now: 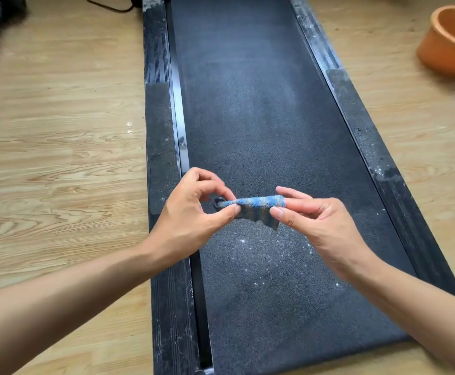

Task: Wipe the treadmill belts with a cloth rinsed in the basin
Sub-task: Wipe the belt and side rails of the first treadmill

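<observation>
The left hand (pixel 191 212) and the right hand (pixel 318 226) held a small blue cloth (pixel 253 209) between them. The left hand pinched the left end of the cloth with its thumb and first finger, and its other fingers were curled above. The right hand pinched the right end with its thumb and fingers, and those fingers were only a little bent. The cloth was pulled out flat and long from one hand to the other. It had dark stripes, and a ragged edge hung down from it. It was up in the air over the belt (pixel 248 104), near the left side. I could not tell if it was wet. The belt was black and looked dusty and gray in the middle. Little white specks (pixel 275 247) lay on it just below the cloth. The left rail (pixel 161 131) and the right rail (pixel 356 117) ran along each side of the belt, with white dirt on them. The treadmill sat on a wood floor (pixel 58 131). An orange basin (pixel 450 41) stood on the floor far off to the right, well apart from the hands. A black cord (pixel 107 5) lay on the floor at the top left.
</observation>
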The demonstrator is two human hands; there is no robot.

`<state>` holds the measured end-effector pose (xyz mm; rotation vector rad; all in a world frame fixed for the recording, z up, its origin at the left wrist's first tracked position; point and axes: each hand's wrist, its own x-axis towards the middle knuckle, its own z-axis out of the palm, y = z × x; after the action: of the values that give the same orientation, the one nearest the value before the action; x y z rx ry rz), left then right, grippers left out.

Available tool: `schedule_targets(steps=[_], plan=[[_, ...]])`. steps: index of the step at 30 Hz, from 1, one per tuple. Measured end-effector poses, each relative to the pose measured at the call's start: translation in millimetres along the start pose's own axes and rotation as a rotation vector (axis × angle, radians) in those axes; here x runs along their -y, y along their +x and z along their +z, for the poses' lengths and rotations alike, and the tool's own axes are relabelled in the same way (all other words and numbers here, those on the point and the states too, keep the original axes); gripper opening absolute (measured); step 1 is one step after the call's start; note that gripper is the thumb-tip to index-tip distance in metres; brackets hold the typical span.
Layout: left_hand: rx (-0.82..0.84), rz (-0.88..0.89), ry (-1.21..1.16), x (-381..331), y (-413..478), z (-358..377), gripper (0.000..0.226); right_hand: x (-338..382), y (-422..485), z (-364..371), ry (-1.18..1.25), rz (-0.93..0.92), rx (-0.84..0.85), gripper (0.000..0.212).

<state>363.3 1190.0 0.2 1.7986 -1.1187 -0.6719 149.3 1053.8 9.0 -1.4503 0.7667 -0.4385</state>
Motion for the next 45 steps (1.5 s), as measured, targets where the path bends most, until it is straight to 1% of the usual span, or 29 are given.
schedule_targets(steps=[2, 3, 4, 6, 7, 9, 11, 12, 13, 15, 16, 18, 20, 21, 23, 24, 25, 26, 29, 30, 31, 33, 35, 38, 40, 42, 45], plan=[[0.100, 0.026, -0.141, -3.3, 2.1, -3.6, 0.010, 7.0, 2.1, 3.1, 0.070, 0.011, -0.022, 0.023], [0.147, -0.003, -0.254, -5.2, 3.1, -4.3, 0.011, 9.7, 3.3, 5.7, 0.092, 0.010, -0.028, 0.021], [0.168, -0.048, -0.350, -6.1, 4.6, -4.3, 0.012, 12.2, 4.4, 9.0, 0.112, 0.013, -0.029, 0.019], [0.170, -0.131, -0.463, -4.7, 6.2, -1.1, 0.010, 14.1, 6.9, 13.6, 0.143, 0.040, -0.013, 0.018], [0.171, -0.165, -0.489, -2.3, 6.3, 1.3, 0.011, 14.3, 9.0, 14.9, 0.132, 0.058, -0.007, 0.023], [0.183, -0.209, -0.481, 5.4, 7.1, 3.9, 0.012, 15.6, 14.0, 16.3, 0.048, 0.102, 0.010, 0.036], [0.195, -0.238, -0.485, 17.0, 13.1, 0.7, 0.008, 18.2, 25.7, 18.4, -0.077, 0.101, 0.054, 0.043], [0.184, -0.246, -0.490, 25.3, 18.2, -2.1, 0.008, 21.2, 35.6, 20.1, -0.186, 0.064, 0.074, 0.040], [0.144, -0.250, -0.476, 35.6, 24.6, -4.6, 0.011, 24.8, 47.9, 22.3, -0.316, 0.004, 0.087, 0.033], [-0.031, -0.245, -0.362, 58.8, 39.4, -9.2, 0.020, 31.4, 74.7, 30.4, -0.507, -0.114, 0.087, 0.018], [-0.140, -0.222, -0.238, 71.6, 46.8, -11.9, 0.023, 33.7, 87.9, 36.1, -0.566, -0.165, 0.076, 0.014], [-0.306, -0.101, 0.101, 95.7, 61.0, -19.1, 0.016, 29.5, 110.8, 51.6, -0.675, -0.251, 0.059, 0.013], [-0.339, 0.023, 0.361, 117.1, 74.2, -25.1, 0.006, 10.4, 123.5, 68.4, -0.778, -0.301, 0.125, 0.019], [-0.336, 0.040, 0.449, 126.8, 80.4, -26.0, 0.009, -4.7, 125.0, 76.3, -0.850, -0.298, 0.193, 0.021], [-0.326, 0.028, 0.571, 145.8, 89.6, -24.7, 0.026, -32.5, 117.2, 90.8, -1.066, -0.181, 0.394, 0.026], [-0.318, 0.034, 0.610, 153.5, 91.6, -23.5, 0.034, -42.7, 111.0, 95.4, -1.167, -0.119, 0.466, 0.030], [-0.305, 0.053, 0.637, 161.2, 92.8, -22.2, 0.041, -50.3, 106.1, 98.2, -1.231, -0.092, 0.473, 0.033], [-0.286, 0.072, 0.651, 167.2, 92.5, -20.7, 0.046, -54.5, 101.2, 100.8, -1.259, -0.113, 0.420, 0.034], [-0.228, 0.145, 0.704, 177.4, 94.6, -19.5, 0.049, -65.4, 96.4, 108.3, -1.177, -0.265, 0.064, 0.038], [-0.223, 0.164, 0.725, 178.4, 95.4, -19.1, 0.048, -71.5, 98.9, 112.1, -1.156, -0.267, -0.007, 0.045], [-0.228, 0.171, 0.735, 180.2, 95.8, -18.2, 0.047, -78.5, 102.9, 117.4, -1.146, -0.236, -0.017, 0.053], [-0.250, 0.170, 0.728, 181.5, 96.6, -17.6, 0.046, -97.0, 112.6, 133.1, -1.161, -0.133, 0.047, 0.072], [-0.267, 0.159, 0.714, 181.0, 97.7, -17.2, 0.048, -111.2, 124.9, 146.5, -1.260, -0.106, 0.048, 0.079], [-0.272, 0.150, 0.727, 181.4, 98.4, -18.1, 0.050, -116.0, 137.5, 154.8, -1.359, -0.132, -0.003, 0.074], [-0.260, 0.146, 0.740, 182.0, 98.1, -18.4, 0.050, -119.1, 131.4, 152.9, -1.364, -0.145, 0.020, 0.070], [-0.255, 0.135, 0.746, 179.9, 96.6, -19.0, 0.051, -122.7, 106.7, 152.2, -1.360, -0.161, 0.059, 0.069], [-0.244, 0.123, 0.763, 176.7, 95.4, -20.4, 0.053, -127.7, 37.3, 146.9, -1.352, -0.131, 0.138, 0.070]])
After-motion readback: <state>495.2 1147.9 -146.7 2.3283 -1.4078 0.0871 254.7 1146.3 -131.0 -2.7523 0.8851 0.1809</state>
